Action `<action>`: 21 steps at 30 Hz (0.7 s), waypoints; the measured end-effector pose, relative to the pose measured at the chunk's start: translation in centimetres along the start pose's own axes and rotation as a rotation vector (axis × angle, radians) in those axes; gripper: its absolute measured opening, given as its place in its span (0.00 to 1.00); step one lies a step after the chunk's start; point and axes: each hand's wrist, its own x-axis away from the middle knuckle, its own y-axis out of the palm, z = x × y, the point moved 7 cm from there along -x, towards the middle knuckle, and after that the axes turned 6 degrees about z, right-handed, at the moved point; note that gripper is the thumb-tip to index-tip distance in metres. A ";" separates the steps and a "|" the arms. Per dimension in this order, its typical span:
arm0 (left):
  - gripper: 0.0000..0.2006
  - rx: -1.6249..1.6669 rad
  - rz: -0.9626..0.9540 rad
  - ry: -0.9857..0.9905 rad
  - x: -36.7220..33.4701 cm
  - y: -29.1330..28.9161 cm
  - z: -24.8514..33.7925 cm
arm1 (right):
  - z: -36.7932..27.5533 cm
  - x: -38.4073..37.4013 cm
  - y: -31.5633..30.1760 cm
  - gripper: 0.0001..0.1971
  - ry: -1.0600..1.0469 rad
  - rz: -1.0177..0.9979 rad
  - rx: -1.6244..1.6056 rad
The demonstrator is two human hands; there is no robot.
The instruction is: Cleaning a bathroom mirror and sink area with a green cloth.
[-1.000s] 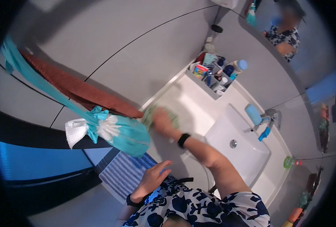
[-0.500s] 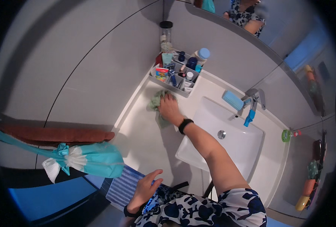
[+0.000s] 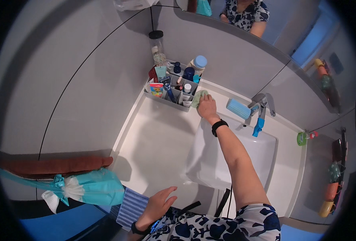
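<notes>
My right hand [image 3: 207, 107] presses a light green cloth [image 3: 197, 99] onto the counter, between the grey organizer [image 3: 168, 100] and the back-left corner of the white sink [image 3: 202, 160]. Its fingers close over the cloth and hide part of it. The organizer's compartments hold tubes, razors and small bottles, and the cloth lies right beside its right end. My left hand [image 3: 158, 207] hovers near the counter's front edge with nothing in it, fingers apart, close to a blue striped towel [image 3: 133, 207].
A chrome faucet [image 3: 261, 105] with a blue spout attachment stands behind the sink, a blue ribbed block [image 3: 238, 108] beside it. A tall jar [image 3: 158, 50] rises behind the organizer. A green bottle [image 3: 302, 138] lies at the right. A turquoise tissue pack [image 3: 101, 188] hangs at the left.
My right hand has moved the cloth rightward, from the counter in front of the organizer to the spot beside its right end. My left hand stays nearly in place. The view has shifted slightly.
</notes>
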 end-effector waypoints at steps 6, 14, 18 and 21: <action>0.16 -0.038 -0.032 -0.115 0.8 0.0 -2.5 | 0.0 -1.9 -1.1 0.13 0.079 -0.120 -0.069; 0.15 0.063 0.099 0.106 1.4 -3.2 1.1 | -12.5 12.3 -5.1 0.09 -0.311 -0.211 -0.239; 0.14 0.047 0.188 0.195 2.6 -4.8 2.4 | -21.1 20.1 -8.3 0.07 -0.477 -0.122 -0.338; 0.14 0.113 0.209 0.152 4.3 -5.6 3.5 | -25.9 25.7 -9.4 0.11 -0.413 -0.295 -0.478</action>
